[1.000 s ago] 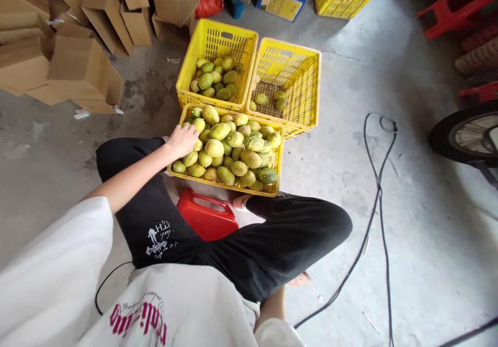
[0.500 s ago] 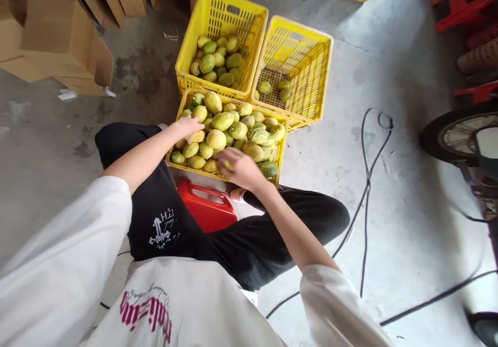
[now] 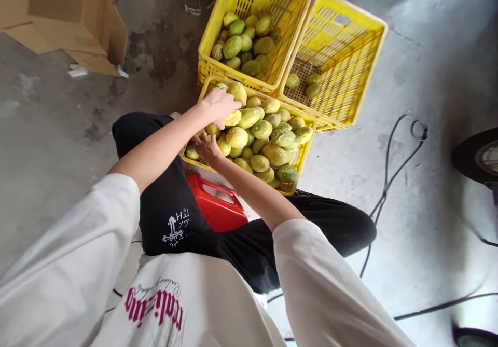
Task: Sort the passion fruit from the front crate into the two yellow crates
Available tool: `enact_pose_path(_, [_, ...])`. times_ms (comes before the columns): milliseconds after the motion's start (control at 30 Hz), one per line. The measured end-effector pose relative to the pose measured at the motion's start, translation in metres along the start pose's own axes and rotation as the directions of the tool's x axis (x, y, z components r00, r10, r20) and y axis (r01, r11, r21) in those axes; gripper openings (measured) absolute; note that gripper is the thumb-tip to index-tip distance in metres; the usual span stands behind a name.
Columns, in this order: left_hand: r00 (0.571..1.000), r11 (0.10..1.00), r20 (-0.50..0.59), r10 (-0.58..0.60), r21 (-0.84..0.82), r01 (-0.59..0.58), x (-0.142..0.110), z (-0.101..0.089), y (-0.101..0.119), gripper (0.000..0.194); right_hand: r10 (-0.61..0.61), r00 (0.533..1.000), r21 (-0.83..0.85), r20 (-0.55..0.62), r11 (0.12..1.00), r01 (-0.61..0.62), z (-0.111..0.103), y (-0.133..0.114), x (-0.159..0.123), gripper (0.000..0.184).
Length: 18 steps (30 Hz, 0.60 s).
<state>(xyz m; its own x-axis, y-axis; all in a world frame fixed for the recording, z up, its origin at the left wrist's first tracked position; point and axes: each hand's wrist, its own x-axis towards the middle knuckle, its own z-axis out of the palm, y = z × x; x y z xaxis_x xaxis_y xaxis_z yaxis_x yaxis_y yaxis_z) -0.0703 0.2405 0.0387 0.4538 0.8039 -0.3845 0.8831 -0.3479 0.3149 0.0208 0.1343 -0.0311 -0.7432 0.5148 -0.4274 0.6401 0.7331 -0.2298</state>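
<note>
A low yellow crate (image 3: 301, 166) between my legs is heaped with oval yellow-green fruits (image 3: 260, 129). My left hand (image 3: 221, 106) is over the left part of the heap, its fingers and thumb curved around a yellow-green fruit (image 3: 233, 118). Just nearer to me, my right hand (image 3: 209, 149) lies on the fruits at the crate's near left, fingers spread and pointing left. Nothing shows in its grip, though its palm is hidden.
Behind stand two deeper yellow crates: the left crate (image 3: 206, 61) holds several fruits, the right crate (image 3: 360, 77) a few. A red plastic jug (image 3: 218, 209) lies between my legs. Cardboard boxes (image 3: 73, 20) are at left; a black cable (image 3: 385, 186) and a wheel (image 3: 476, 152) at right.
My right hand has moved left across the heap, from the near middle to the near left side. My left hand has shifted slightly right over the fruits. The view has shifted too.
</note>
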Motion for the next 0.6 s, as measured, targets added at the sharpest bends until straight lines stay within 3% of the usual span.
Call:
enact_pose_path(133, [0.984, 0.995, -0.144, 0.103, 0.017, -0.101, -0.002, -0.008, 0.013, 0.076, -0.042, 0.993, -0.151, 0.108, 0.987, 0.058, -0.002, 0.01, 0.005, 0.051])
enact_pose_path(233, [0.976, 0.989, -0.171, 0.136, 0.074, -0.124, -0.006, -0.017, 0.023, 0.079, -0.176, 0.972, -0.175, 0.156, 0.964, 0.203, -0.011, 0.023, 0.005, 0.066])
enact_pose_path(300, [0.978, 0.989, -0.163, 0.13, 0.091, -0.116, -0.007, -0.021, 0.027, 0.081, -0.269, 0.952, -0.191, 0.148, 0.937, 0.294, -0.021, 0.031, -0.001, 0.066])
enact_pose_path(500, [0.962, 0.978, -0.202, 0.186, -0.054, -0.2, 0.003, -0.019, 0.032, 0.084, -0.443, 0.895, -0.162, 0.049, 0.881, 0.445, -0.046, 0.062, -0.059, 0.053])
enact_pose_path(600, [0.953, 0.963, -0.252, 0.168, -0.162, -0.213, 0.008, -0.017, 0.04, 0.084, -0.299, 0.95, 0.01, -0.084, 0.953, 0.301, -0.047, 0.089, -0.099, 0.046])
